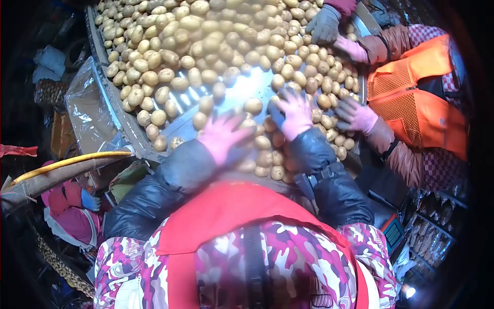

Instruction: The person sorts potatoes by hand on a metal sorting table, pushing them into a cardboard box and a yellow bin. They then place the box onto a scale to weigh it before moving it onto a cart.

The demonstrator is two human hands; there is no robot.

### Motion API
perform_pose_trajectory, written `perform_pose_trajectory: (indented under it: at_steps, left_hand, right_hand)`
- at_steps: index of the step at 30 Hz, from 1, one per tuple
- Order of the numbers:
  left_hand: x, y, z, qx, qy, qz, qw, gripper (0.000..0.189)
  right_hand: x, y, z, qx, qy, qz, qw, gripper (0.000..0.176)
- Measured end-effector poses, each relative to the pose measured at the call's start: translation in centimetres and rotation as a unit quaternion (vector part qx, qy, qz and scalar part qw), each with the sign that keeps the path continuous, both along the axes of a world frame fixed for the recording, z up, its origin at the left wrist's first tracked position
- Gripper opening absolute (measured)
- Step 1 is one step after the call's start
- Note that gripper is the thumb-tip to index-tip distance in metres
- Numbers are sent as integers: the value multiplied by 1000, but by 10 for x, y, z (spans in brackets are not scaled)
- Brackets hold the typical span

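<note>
Both my hands wear pink gloves and reach over a metal sorting table (pixel 252 85) covered with potatoes (pixel 262 159). My left hand (pixel 224 136), somewhat blurred, has its fingers spread at the near side of the table, beside several potatoes. To its right, my right hand (pixel 295 114) lies fingers apart and pointing away from me, over the edge of a group of potatoes; its fingertips are dark grey. One potato (pixel 252 105) sits on the metal between the two hands.
A large heap of potatoes (pixel 206 31) fills the far side. On the right, a person in an orange vest (pixel 422 98) has gloved hands over the potatoes, and another gloved hand (pixel 325 24) reaches in above. A yellow-edged bar (pixel 72 165) and clear plastic sheet (pixel 92 103) are at left.
</note>
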State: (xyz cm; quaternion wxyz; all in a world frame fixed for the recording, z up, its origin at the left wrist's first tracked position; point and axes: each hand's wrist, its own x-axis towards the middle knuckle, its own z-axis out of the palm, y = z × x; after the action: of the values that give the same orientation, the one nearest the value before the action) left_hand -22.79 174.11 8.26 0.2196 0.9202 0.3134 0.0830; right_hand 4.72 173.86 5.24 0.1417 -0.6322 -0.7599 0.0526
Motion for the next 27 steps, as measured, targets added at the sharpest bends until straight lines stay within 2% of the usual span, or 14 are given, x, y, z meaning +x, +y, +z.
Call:
perform_pose_trajectory:
  at_steps: [3, 5, 8, 11, 13, 15, 18, 19, 21, 22, 23, 24, 25, 27]
  left_hand:
    - [-40, 4, -18, 96, 128, 80, 984, 57]
    - [-65, 16, -3, 126, 106, 152, 975, 54]
    - [-87, 56, 12, 202, 55, 251, 945, 52]
    - [-89, 113, 16, 237, 32, 245, 940, 53]
    - [-69, 151, 13, 266, 38, 220, 938, 57]
    - [-44, 180, 4, 284, 114, 215, 927, 65]
    - [1, 189, -19, 261, 159, 248, 919, 81]
    - [15, 185, -24, 252, 166, 241, 922, 83]
    - [44, 157, -42, 202, 57, 246, 946, 88]
    - [60, 147, -39, 125, 138, 228, 956, 84]
    - [63, 117, -34, 112, 54, 184, 975, 78]
    - [79, 99, -40, 78, 135, 140, 978, 75]
    - [79, 78, -50, 107, 68, 113, 985, 70]
    - [80, 53, -34, 84, 34, 108, 990, 66]
  right_hand:
    - [-29, 64, 16, 15, 66, -29, 997, 38]
    - [-56, 106, 28, -94, -23, 16, 995, 39]
    - [-82, 127, 2, -151, -55, -40, 986, 33]
    - [-80, 120, 17, -199, 12, -87, 976, 34]
    - [-76, 107, 20, -230, -29, -84, 969, 35]
    - [-68, 78, 31, -229, -17, -63, 971, 33]
    - [-43, 32, 15, -184, 139, -89, 969, 34]
    - [-36, 18, 29, -214, 240, -119, 939, 35]
    - [-13, -7, 45, -243, 314, -152, 905, 42]
    - [-3, -25, 57, -271, 510, -195, 792, 40]
    - [-1, -46, 68, -285, 679, -227, 637, 39]
    - [-10, -65, 76, -224, 741, -230, 590, 37]
    - [-12, -64, 78, -202, 756, -250, 570, 34]
    - [-2, -61, 66, -189, 783, -266, 530, 33]
